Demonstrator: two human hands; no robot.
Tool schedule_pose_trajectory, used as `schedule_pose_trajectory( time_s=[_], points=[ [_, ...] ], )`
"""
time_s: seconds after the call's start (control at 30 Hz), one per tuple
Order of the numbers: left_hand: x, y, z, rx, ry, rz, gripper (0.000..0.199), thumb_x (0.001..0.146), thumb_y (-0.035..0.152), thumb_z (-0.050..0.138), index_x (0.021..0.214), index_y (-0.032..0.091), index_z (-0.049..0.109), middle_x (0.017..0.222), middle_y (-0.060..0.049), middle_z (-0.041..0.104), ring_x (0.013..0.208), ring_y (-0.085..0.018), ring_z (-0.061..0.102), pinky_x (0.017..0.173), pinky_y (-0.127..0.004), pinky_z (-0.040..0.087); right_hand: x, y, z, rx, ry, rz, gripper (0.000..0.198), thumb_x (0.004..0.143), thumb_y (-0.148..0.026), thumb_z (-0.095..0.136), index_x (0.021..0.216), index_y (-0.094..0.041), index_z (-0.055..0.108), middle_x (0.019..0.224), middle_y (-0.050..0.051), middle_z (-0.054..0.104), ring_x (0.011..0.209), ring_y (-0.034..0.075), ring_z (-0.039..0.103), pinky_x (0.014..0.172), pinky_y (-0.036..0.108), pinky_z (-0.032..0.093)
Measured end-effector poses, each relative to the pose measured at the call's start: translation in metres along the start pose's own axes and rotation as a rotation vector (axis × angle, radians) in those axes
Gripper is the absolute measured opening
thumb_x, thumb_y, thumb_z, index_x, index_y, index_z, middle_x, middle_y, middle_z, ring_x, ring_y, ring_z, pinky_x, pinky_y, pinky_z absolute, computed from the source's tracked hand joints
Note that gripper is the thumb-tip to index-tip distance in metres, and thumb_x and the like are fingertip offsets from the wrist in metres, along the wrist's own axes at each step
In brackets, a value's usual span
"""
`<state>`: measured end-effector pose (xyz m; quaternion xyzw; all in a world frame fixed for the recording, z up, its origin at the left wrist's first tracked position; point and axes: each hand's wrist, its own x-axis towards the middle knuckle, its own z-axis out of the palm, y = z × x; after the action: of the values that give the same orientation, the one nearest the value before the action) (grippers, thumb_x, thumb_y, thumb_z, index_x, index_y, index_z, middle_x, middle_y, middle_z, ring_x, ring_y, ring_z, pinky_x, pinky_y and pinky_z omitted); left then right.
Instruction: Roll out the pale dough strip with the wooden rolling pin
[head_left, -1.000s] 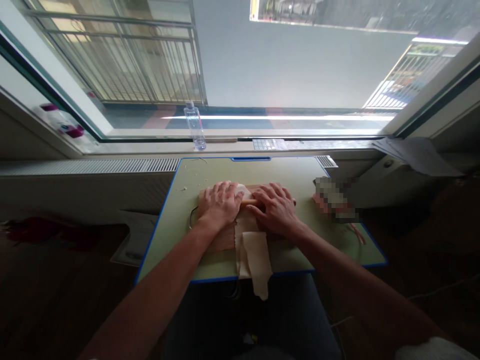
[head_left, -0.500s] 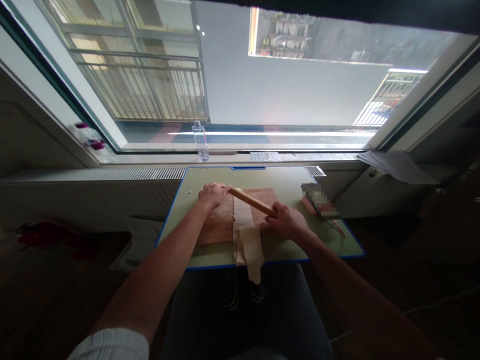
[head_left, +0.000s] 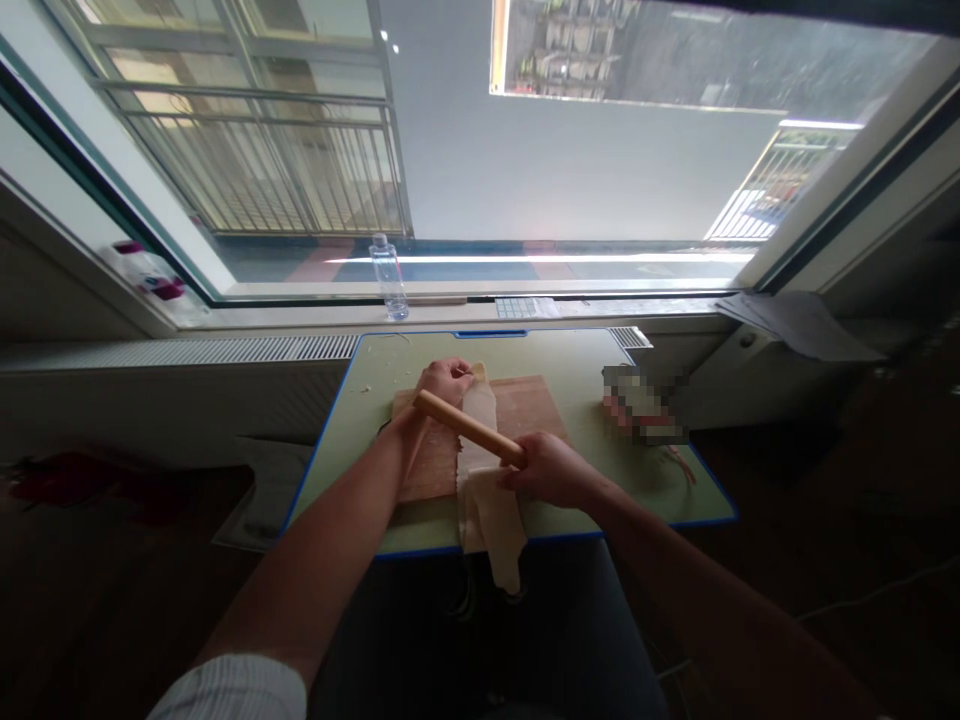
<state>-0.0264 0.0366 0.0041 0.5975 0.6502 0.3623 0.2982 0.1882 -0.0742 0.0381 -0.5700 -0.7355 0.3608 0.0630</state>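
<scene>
- Now holding rolling pin in right hand alone, closed round its near end.
- With left hand, off the pin, touching far end of dough strip, ahead of right grip; cannot tell if pinching.
- Probably pausing the rolling.

A wide, daylit window stands beyond the table's far edge, looking onto a pale wall and a railing. Below the white sill, a slatted radiator runs leftward from the table's far left corner. The dim floor may be wood.
</scene>
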Motion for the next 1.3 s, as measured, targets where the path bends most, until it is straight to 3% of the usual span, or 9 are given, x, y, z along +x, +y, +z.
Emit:
schedule_pose_trajectory(
  time_s=[0.23,0.33,0.47,0.67,0.77,0.87,1.0,1.13,1.3],
  points=[
    [0.006,0.030,-0.028,-0.362,-0.013,0.211,0.017,0.085,0.035,0.074,0.090,0.019,0.070,0.076,-0.001,0.072,0.068,-0.015,0.067,0.064,-0.026,0.054,-0.013,-0.005,-0.037,0.370,-0.149,-0.152,0.027,0.072,-0.041,0.082,0.075,-0.019,0.067,0.064,-0.006,0.051,0.059,0.010,0.045,0.056,0.024,0.035],
    [0.025,0.039,-0.040,-0.354,0.109,0.234,0.018,0.089,0.034,0.072,0.099,0.019,0.070,0.079,0.000,0.072,0.064,-0.013,0.065,0.062,-0.025,0.054,-0.022,-0.002,-0.058,0.457,-0.140,-0.138,0.031,0.069,-0.044,0.084,0.082,-0.019,0.071,0.063,-0.007,0.052,0.058,0.010,0.043,0.056,0.024,0.035],
    [0.055,0.032,-0.038,-0.176,0.245,0.064,0.016,0.093,0.028,0.067,0.105,0.018,0.072,0.091,-0.004,0.077,0.069,-0.016,0.070,0.066,-0.028,0.058,-0.030,0.007,-0.062,0.353,-0.224,-0.112,0.025,0.071,-0.039,0.082,0.081,-0.019,0.071,0.064,-0.007,0.054,0.060,0.010,0.045,0.056,0.024,0.035],
    [0.073,-0.007,-0.017,0.123,0.148,-0.144,0.024,0.093,0.022,0.062,0.113,0.020,0.075,0.094,-0.008,0.082,0.088,-0.021,0.077,0.085,-0.030,0.059,-0.034,0.013,-0.041,0.070,-0.285,-0.076,0.014,0.069,-0.025,0.081,0.076,-0.020,0.069,0.063,-0.007,0.055,0.061,0.011,0.047,0.056,0.023,0.033],
    [0.069,-0.015,-0.012,0.127,0.120,-0.132,0.033,0.091,0.022,0.063,0.122,0.021,0.073,0.094,-0.007,0.084,0.097,-0.021,0.077,0.093,-0.031,0.057,-0.034,0.016,-0.040,-0.036,-0.272,-0.067,0.016,0.067,-0.020,0.080,0.070,-0.020,0.065,0.064,-0.006,0.058,0.062,0.011,0.051,0.054,0.023,0.031],
    [0.059,-0.012,-0.013,0.213,0.071,-0.124,0.038,0.090,0.037,0.069,0.126,0.026,0.073,0.113,-0.009,0.083,0.113,-0.026,0.075,0.102,-0.037,0.055,-0.031,0.023,-0.046,-0.055,-0.286,-0.071,0.013,0.066,-0.019,0.078,0.072,-0.021,0.066,0.065,-0.006,0.059,0.063,0.012,0.052,0.055,0.024,0.032],
    [0.041,-0.004,-0.018,0.488,-0.036,-0.152,0.037,0.090,0.055,0.066,0.118,0.034,0.077,0.131,-0.008,0.079,0.128,-0.034,0.070,0.113,-0.049,0.048,-0.025,0.034,-0.057,0.071,-0.300,-0.104,0.023,0.075,-0.037,0.081,0.076,-0.021,0.065,0.065,-0.007,0.054,0.062,0.012,0.048,0.056,0.024,0.033],
    [0.020,0.000,-0.023,0.498,-0.117,-0.106,0.040,0.089,0.056,0.068,0.122,0.035,0.076,0.126,-0.005,0.081,0.125,-0.032,0.071,0.115,-0.048,0.046,-0.016,0.034,-0.060,0.065,-0.136,-0.061,0.042,0.084,-0.061,0.076,0.080,-0.021,0.066,0.065,-0.003,0.058,0.060,0.013,0.050,0.055,0.026,0.031],
    [-0.002,-0.004,-0.019,0.367,-0.145,-0.026,0.048,0.082,0.040,0.079,0.129,0.034,0.074,0.116,0.000,0.083,0.114,-0.025,0.075,0.104,-0.035,0.054,-0.012,0.029,-0.034,-0.163,0.004,0.028,0.028,0.080,-0.047,0.081,0.081,-0.022,0.070,0.075,0.001,0.070,0.067,0.017,0.061,0.057,0.027,0.033]
  ],
)
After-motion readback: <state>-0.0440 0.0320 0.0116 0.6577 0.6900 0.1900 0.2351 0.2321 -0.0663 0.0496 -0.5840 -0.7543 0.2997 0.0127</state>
